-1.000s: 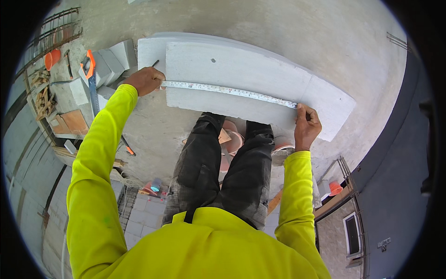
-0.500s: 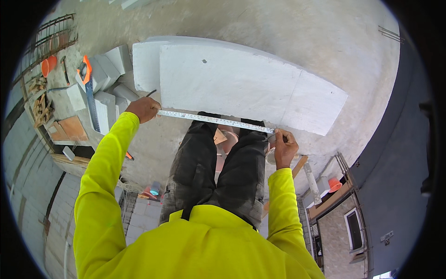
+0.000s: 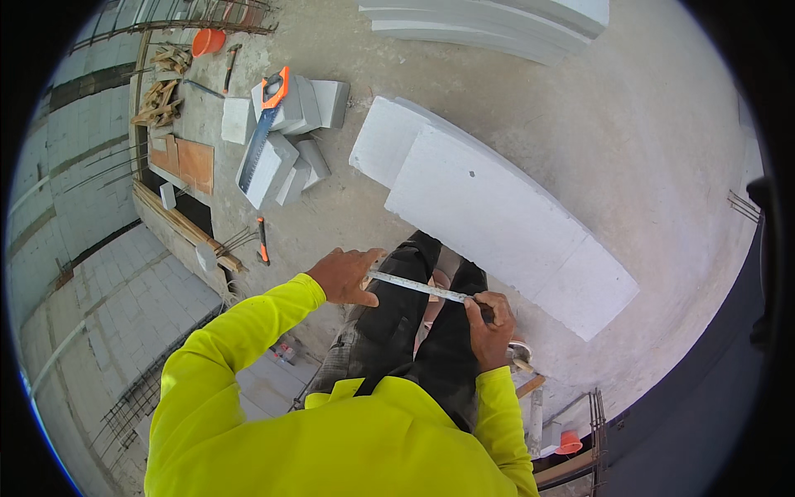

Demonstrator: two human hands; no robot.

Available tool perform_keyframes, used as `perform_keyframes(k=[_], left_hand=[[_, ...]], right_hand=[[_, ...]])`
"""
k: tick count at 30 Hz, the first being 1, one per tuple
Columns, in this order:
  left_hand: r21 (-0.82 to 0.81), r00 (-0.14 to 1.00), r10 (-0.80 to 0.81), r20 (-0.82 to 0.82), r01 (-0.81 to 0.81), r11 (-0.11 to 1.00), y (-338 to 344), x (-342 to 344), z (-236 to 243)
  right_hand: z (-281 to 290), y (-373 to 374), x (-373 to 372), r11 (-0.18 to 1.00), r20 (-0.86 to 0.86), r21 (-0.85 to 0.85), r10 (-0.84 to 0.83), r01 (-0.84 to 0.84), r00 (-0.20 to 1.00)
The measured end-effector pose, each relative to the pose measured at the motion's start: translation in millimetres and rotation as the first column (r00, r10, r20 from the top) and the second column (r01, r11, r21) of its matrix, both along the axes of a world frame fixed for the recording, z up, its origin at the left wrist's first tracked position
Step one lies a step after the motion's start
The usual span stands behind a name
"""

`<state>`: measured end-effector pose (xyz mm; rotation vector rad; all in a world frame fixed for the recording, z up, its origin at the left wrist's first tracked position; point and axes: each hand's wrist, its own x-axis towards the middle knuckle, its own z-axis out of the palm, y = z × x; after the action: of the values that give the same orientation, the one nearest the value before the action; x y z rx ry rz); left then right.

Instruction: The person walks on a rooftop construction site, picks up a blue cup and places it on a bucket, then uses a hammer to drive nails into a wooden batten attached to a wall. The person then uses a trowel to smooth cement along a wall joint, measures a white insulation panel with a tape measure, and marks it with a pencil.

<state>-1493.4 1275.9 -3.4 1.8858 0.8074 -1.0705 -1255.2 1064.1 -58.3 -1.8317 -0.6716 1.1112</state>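
Note:
My right hand (image 3: 490, 327) is closed on one end of a pale measuring tape (image 3: 421, 287), stretched in front of my thighs. At the other end my left hand (image 3: 344, 276) has its fingers stretched out and its thumb apart. The tape's end lies in or beside that gap, and the left hand does not close on it. Just beyond my knees lies a long white block (image 3: 497, 211), with a small dark hole in its face and a thin line across its right part. Another white block (image 3: 396, 137) shows past its left end.
At the left a handsaw (image 3: 258, 149) with an orange handle rests on several white blocks (image 3: 316, 161). An orange-handled tool (image 3: 262, 240), a hammer (image 3: 230, 68), an orange bucket (image 3: 208, 41) and scrap wood (image 3: 157, 103) lie around. More white slabs (image 3: 489, 29) lie at the far side.
My left hand has opened and come toward my right hand, and the visible tape is shorter. Both hands are lower, away from the long block. The view has turned left.

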Motion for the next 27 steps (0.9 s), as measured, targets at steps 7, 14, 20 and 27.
perform_keyframes(k=[7,14,20,27], left_hand=[[0.284,0.71,0.649,0.274,-0.705,0.65,35.4,2.2,-41.5],[0.435,0.594,0.631,0.498,-0.801,0.411,113.3,25.5,-199.3],[0.438,0.601,0.524,0.603,-0.799,0.413,146.5,20.6,-204.3],[0.885,0.816,0.437,0.379,-0.457,0.084,331.5,-195.2,-271.9]], right_hand=[[14.3,94.2,-58.1,0.988,-0.172,0.144,0.089,-0.064,0.981],[-25.1,134.8,-91.7,0.997,0.038,-0.067,0.04,-0.037,0.998],[-51.5,179.9,-111.2,0.978,0.176,-0.192,-0.043,0.077,0.983],[-59.1,173.8,-125.9,0.937,0.232,-0.236,-0.204,0.259,0.951]])
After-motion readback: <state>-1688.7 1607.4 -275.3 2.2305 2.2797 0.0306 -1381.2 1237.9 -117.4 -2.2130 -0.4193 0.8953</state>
